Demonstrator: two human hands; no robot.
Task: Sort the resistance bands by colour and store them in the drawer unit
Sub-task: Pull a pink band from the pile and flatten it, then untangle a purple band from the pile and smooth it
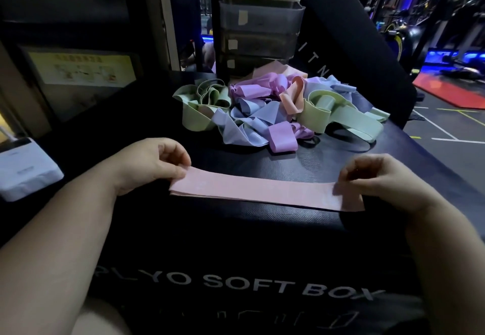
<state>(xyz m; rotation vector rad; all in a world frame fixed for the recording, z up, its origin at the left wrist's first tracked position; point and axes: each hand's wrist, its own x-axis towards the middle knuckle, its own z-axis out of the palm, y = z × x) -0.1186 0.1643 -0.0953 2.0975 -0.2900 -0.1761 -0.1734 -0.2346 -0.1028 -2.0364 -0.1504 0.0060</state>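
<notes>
A pink resistance band [262, 190] lies flat and stretched out across the top of a black plyo soft box [236, 242], in the near part of the head view. The left hand [154, 164] is at the band's 9 o'clock end, and its grip pinches that end between the thumb and the curled fingers. The right hand [380, 177] is at the 3 o'clock end and its grip holds that end in the same way, with the fingers bent over the edge of the band. Both forearms come in from the lower corners.

At 12 o'clock from the pink band, a little apart from it, a loose heap of resistance bands [262, 116] rests on the same box top. In the heap, green bands [199, 108] are at 9 o'clock, blue bands [252, 122] and a purple band [282, 137] are in the middle and near side, a peach band [292, 98] stands up in a loop near the centre, and more green ones reach out toward 3 o'clock.

Just behind the heap, at 12 o'clock, stands the drawer unit [259, 27], with dark see-through drawers, a pale top and small labels on the fronts. The drawers look closed.

At 9 o'clock from the left hand, beside the box, there is a white object [23, 169]; what it is cannot be told.
</notes>
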